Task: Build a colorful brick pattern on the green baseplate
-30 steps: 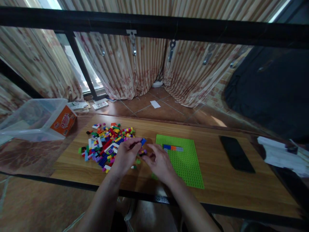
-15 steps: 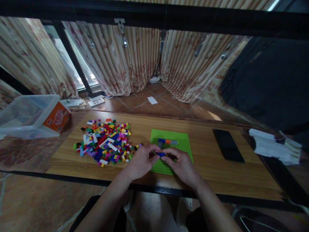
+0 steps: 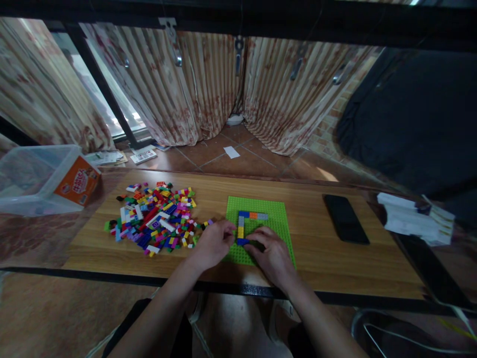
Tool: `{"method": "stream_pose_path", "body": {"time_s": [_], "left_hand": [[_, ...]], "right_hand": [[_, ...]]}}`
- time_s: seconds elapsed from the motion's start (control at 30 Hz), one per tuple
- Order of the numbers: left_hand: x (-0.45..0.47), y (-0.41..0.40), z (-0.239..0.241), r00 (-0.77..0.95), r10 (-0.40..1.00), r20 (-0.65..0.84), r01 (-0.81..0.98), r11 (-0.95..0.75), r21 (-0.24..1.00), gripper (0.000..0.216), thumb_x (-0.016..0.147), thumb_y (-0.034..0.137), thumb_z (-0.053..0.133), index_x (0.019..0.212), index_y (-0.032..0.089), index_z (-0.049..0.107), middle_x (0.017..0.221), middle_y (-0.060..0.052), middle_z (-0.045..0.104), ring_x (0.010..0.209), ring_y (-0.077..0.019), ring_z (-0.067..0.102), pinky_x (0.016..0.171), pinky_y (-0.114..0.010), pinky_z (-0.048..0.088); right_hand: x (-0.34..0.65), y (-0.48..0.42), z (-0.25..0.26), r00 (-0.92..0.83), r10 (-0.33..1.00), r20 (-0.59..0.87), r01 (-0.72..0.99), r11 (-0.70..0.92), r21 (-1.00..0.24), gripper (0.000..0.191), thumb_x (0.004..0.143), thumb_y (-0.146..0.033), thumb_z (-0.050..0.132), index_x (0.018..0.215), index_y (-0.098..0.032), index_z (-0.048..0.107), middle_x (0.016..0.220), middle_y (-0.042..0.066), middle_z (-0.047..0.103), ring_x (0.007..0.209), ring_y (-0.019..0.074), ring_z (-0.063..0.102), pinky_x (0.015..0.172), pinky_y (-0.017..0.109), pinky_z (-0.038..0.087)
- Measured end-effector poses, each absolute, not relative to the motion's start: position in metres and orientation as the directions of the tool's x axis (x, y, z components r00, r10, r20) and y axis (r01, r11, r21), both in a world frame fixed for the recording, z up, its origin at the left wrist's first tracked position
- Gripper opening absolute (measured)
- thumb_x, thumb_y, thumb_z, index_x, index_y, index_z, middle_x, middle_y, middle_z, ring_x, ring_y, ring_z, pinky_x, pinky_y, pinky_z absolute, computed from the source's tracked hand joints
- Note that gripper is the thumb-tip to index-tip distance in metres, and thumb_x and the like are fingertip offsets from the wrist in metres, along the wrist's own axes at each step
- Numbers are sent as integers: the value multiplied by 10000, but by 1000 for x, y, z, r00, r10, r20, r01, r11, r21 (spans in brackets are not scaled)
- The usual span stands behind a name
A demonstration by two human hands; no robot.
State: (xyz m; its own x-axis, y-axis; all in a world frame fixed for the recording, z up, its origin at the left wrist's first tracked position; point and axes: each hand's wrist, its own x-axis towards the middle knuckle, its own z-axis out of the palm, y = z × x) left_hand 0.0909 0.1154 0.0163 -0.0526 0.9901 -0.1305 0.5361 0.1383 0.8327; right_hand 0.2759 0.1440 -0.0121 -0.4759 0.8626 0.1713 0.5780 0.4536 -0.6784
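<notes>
A green baseplate (image 3: 274, 214) lies on the wooden table (image 3: 316, 258). On it a row of blue, orange and grey bricks (image 3: 253, 216) meets a short column of grey and yellow bricks. At the column's lower end sits a blue brick (image 3: 242, 241). My left hand (image 3: 213, 243) and my right hand (image 3: 271, 251) both rest on the plate's near part, fingertips pinched at that blue brick. A heap of mixed coloured bricks (image 3: 154, 219) lies to the left of the plate.
A black phone (image 3: 345, 218) lies right of the plate, with white papers (image 3: 413, 219) at the table's right end. A clear plastic bin (image 3: 37, 179) with an orange label stands at far left. A black rail crosses overhead; curtains hang behind.
Both hands moved from the brick heap to the baseplate, bringing a blue brick. A column of grey, yellow and blue bricks now stands under the row's left end.
</notes>
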Motion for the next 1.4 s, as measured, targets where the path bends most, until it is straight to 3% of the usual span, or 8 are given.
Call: {"method": "stream_pose_path", "body": {"time_s": [0.23, 0.7, 1.1, 1.3, 1.4], "left_hand": [[97, 118, 12, -131, 979, -159, 521, 204, 829, 103, 741, 186, 652, 839, 159, 667, 752, -27, 706, 719, -179, 653, 652, -276, 466], [102, 128, 15, -240, 943, -230, 521, 325, 790, 90, 633, 132, 730, 667, 151, 649, 617, 20, 632, 595, -123, 577, 565, -229, 404], [99, 134, 15, -197, 944, -264, 621, 328, 711, 79, 621, 167, 734, 656, 139, 669, 595, 7, 642, 591, -134, 580, 553, -231, 394], [98, 129, 9, -194, 962, -192, 556, 269, 786, 85, 634, 191, 708, 684, 143, 659, 621, 9, 639, 597, -130, 587, 555, -226, 410], [93, 131, 9, -120, 958, -261, 483, 286, 827, 81, 661, 223, 679, 682, 160, 632, 561, 29, 598, 550, -123, 571, 524, -219, 413]], "right_hand": [[277, 144, -12, -507, 845, 170, 577, 480, -661, 107, 848, -222, 654, 941, -246, 702, 936, 27, 649, 881, 188, 621, 800, 333, 481], [273, 145, -14, -487, 861, 149, 569, 442, -693, 80, 818, -185, 683, 885, -208, 719, 861, 31, 642, 824, 184, 618, 751, 315, 471], [268, 152, -6, -458, 889, -2, 660, 338, -671, 56, 760, -182, 710, 796, -209, 743, 802, 32, 685, 766, 189, 627, 725, 321, 441], [268, 147, -6, -443, 896, 34, 640, 343, -687, 91, 761, -172, 700, 838, -204, 738, 828, 37, 671, 785, 183, 614, 739, 319, 442], [272, 149, -5, -447, 894, 20, 586, 309, -749, 135, 742, -188, 709, 873, -207, 737, 800, 25, 672, 729, 161, 602, 699, 301, 447]]}}
